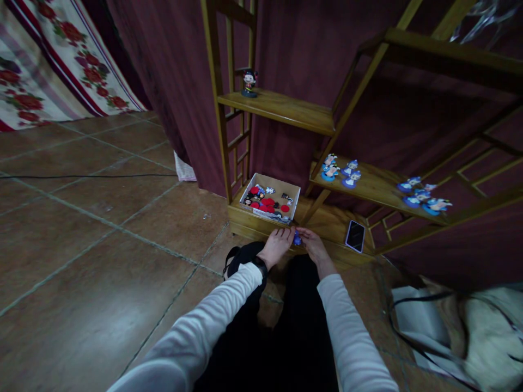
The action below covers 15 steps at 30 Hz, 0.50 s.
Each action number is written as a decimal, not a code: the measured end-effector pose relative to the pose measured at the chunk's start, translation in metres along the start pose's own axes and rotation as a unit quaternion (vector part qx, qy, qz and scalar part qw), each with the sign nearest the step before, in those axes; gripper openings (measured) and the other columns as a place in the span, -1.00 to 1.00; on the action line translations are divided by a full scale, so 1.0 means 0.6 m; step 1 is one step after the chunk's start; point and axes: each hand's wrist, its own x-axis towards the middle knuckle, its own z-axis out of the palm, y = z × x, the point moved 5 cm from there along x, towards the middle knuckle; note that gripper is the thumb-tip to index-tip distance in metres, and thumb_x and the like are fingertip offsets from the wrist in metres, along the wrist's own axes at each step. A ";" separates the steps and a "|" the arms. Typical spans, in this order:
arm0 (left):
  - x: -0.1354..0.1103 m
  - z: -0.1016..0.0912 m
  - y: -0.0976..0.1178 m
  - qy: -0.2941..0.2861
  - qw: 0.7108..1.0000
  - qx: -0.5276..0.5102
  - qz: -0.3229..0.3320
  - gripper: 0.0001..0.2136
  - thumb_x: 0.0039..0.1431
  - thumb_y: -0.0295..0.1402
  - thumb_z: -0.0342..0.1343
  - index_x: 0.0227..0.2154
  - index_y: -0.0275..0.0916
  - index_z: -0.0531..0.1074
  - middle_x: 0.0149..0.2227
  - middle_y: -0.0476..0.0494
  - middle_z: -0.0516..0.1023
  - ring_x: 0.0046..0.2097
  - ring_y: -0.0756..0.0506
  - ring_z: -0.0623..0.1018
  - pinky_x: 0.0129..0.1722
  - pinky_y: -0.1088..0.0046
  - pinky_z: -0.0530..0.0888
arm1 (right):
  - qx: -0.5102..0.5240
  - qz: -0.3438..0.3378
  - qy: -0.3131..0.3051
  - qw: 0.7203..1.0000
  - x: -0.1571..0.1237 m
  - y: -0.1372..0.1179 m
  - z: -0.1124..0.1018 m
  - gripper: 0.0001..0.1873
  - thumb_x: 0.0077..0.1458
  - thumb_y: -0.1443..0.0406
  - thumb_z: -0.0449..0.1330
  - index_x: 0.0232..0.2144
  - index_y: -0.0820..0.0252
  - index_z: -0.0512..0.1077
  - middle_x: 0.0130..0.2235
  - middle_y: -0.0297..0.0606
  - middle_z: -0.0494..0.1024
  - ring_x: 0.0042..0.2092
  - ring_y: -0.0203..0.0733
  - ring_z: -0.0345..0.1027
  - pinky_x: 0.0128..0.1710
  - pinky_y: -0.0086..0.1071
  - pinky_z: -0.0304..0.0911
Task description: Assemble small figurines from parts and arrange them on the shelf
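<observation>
White sleeves [220,298] extend forward; left hand [279,244] and right hand [312,244] pinch small purple piece [297,238] between them, near open-topped box [281,188].

Beyond the right hand [314,244], room is left between the box [278,184] and the phone [355,236], though crossed by a wooden post [315,207].

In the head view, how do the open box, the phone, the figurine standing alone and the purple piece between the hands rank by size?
1. Open box
2. Phone
3. Figurine, not far behind the phone
4. Purple piece; partly hidden, so judged only by what shows
</observation>
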 end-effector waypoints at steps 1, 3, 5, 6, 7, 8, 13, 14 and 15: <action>0.000 0.000 0.000 -0.001 1.000 0.000 0.001 -0.57 0.16 -0.55 -0.17 0.12 -0.37 0.10 -0.14 -0.34 0.40 -0.12 -0.17 0.40 -0.17 0.30 0.28 | 0.001 0.001 -0.001 1.000 0.000 0.000 -0.001 -0.67 -0.33 0.31 0.29 -0.35 0.13 0.48 -0.30 -0.28 0.56 -0.34 -0.24 0.38 -0.33 -0.37 0.25; 0.000 0.000 0.000 -0.002 1.000 0.002 0.004 -0.57 0.16 -0.55 -0.17 0.12 -0.38 0.10 -0.14 -0.35 0.40 -0.12 -0.17 0.40 -0.17 0.29 0.28 | 0.002 0.000 -0.004 1.000 0.000 0.001 -0.002 -0.66 -0.33 0.30 0.29 -0.34 0.14 0.48 -0.28 -0.27 0.56 -0.33 -0.24 0.38 -0.33 -0.37 0.25; 0.000 -0.001 0.001 -0.002 1.000 0.006 0.009 -0.57 0.16 -0.55 -0.18 0.11 -0.39 0.10 -0.14 -0.36 0.39 -0.13 -0.17 0.40 -0.18 0.29 0.28 | 0.000 0.000 -0.007 1.000 0.000 0.002 -0.003 -0.65 -0.33 0.30 0.29 -0.34 0.14 0.48 -0.28 -0.26 0.56 -0.32 -0.23 0.39 -0.33 -0.37 0.25; 0.000 -0.002 0.001 -0.003 1.000 0.009 0.012 -0.57 0.16 -0.55 -0.18 0.11 -0.40 0.10 -0.14 -0.36 0.39 -0.13 -0.17 0.40 -0.18 0.30 0.28 | -0.001 0.000 -0.008 1.000 0.000 0.002 -0.003 -0.65 -0.33 0.30 0.29 -0.34 0.14 0.48 -0.28 -0.26 0.56 -0.32 -0.23 0.39 -0.33 -0.37 0.25; 0.000 -0.002 0.002 -0.003 1.000 0.012 0.014 -0.57 0.16 -0.55 -0.17 0.11 -0.40 0.10 -0.13 -0.36 0.39 -0.13 -0.17 0.40 -0.18 0.30 0.28 | -0.002 0.001 -0.009 1.000 0.001 0.002 -0.004 -0.65 -0.33 0.30 0.29 -0.34 0.14 0.48 -0.28 -0.26 0.56 -0.32 -0.23 0.39 -0.32 -0.37 0.25; 0.000 -0.002 0.003 -0.004 1.000 0.016 0.016 -0.58 0.16 -0.54 -0.17 0.11 -0.40 0.10 -0.13 -0.35 0.39 -0.13 -0.17 0.40 -0.18 0.30 0.27 | -0.001 0.001 -0.010 1.000 0.001 0.002 -0.004 -0.66 -0.33 0.31 0.29 -0.34 0.14 0.48 -0.28 -0.26 0.56 -0.32 -0.23 0.39 -0.32 -0.37 0.25; 0.000 -0.003 0.005 -0.005 1.000 0.020 0.021 -0.58 0.16 -0.53 -0.16 0.11 -0.42 0.11 -0.14 -0.36 0.39 -0.14 -0.17 0.40 -0.19 0.30 0.27 | 0.003 0.002 -0.007 1.000 0.000 0.002 -0.005 -0.66 -0.33 0.31 0.30 -0.35 0.15 0.48 -0.28 -0.26 0.56 -0.32 -0.23 0.39 -0.29 -0.35 0.25; 0.000 -0.004 0.006 -0.005 1.000 0.018 0.021 -0.58 0.15 -0.53 -0.16 0.11 -0.42 0.11 -0.14 -0.36 0.39 -0.14 -0.17 0.40 -0.19 0.30 0.28 | 0.001 0.001 -0.007 1.000 -0.001 0.002 -0.006 -0.65 -0.33 0.31 0.30 -0.34 0.15 0.48 -0.28 -0.26 0.56 -0.32 -0.23 0.39 -0.29 -0.35 0.24; 0.000 -0.004 0.007 -0.006 1.000 0.017 0.021 -0.58 0.15 -0.53 -0.15 0.11 -0.42 0.10 -0.14 -0.36 0.39 -0.14 -0.17 0.41 -0.19 0.30 0.28 | -0.001 0.000 -0.007 1.000 -0.001 0.002 -0.006 -0.65 -0.33 0.31 0.30 -0.34 0.15 0.48 -0.28 -0.26 0.56 -0.32 -0.23 0.39 -0.29 -0.35 0.24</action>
